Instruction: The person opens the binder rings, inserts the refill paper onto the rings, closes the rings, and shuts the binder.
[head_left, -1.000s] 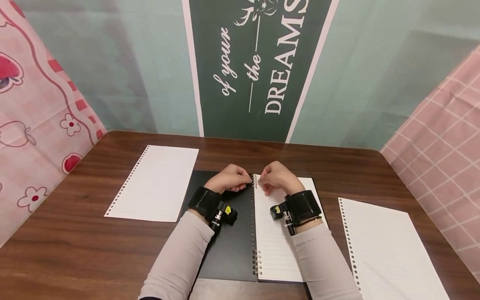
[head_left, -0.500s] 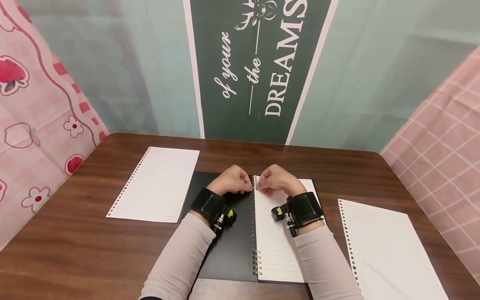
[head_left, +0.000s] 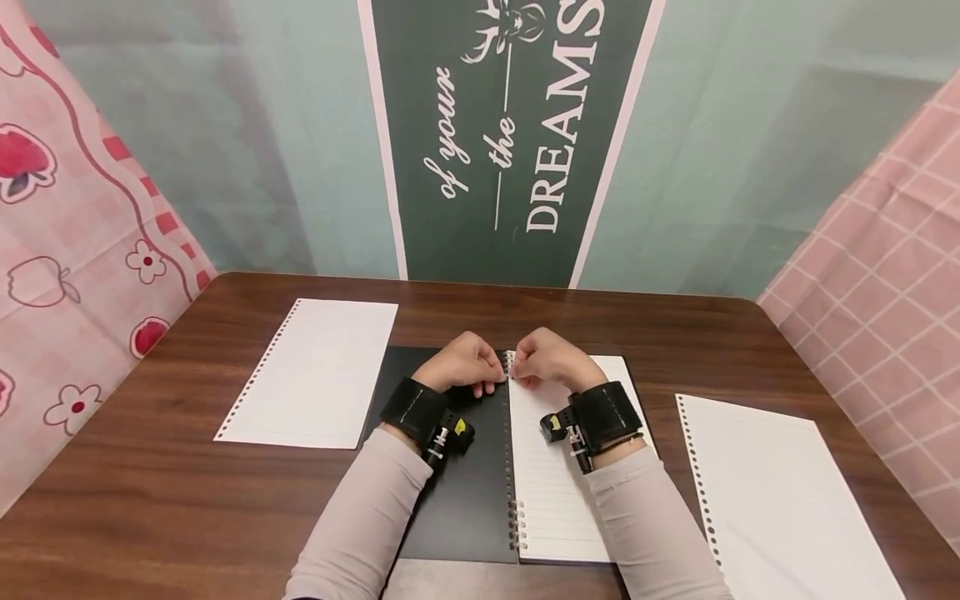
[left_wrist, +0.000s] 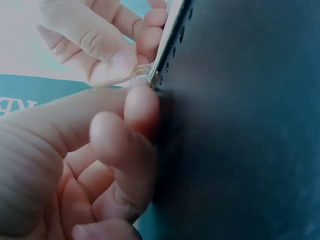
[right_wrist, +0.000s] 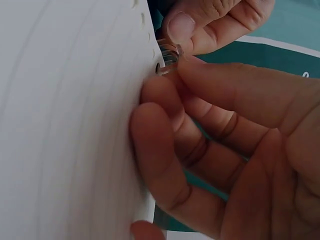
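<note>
A loose-leaf notebook lies open, its black cover (head_left: 468,492) on the left and lined pages (head_left: 551,492) on the right. Clear binder rings (right_wrist: 171,55) pass through the punched holes at the top of its spine. My left hand (head_left: 467,364) pinches these rings from the cover side, thumb against forefinger. From the page side my right hand (head_left: 553,360) pinches the same rings, its other fingers curled by the page edge. The fingertips of both hands almost meet there and partly hide the rings. Another set of clear rings (head_left: 518,525) sits at the spine's lower end.
A loose punched sheet (head_left: 311,375) lies left of the notebook, and another lined sheet (head_left: 780,500) lies to the right. All rest on a dark wooden table (head_left: 150,467). Behind it hangs a green printed cloth (head_left: 480,250), with pink cloths at both sides.
My right hand has moved slightly left to the spine, its fingertips closer to the left hand's. The left hand's fingers have shifted a little at the rings. Sheets and notebook stay put.
</note>
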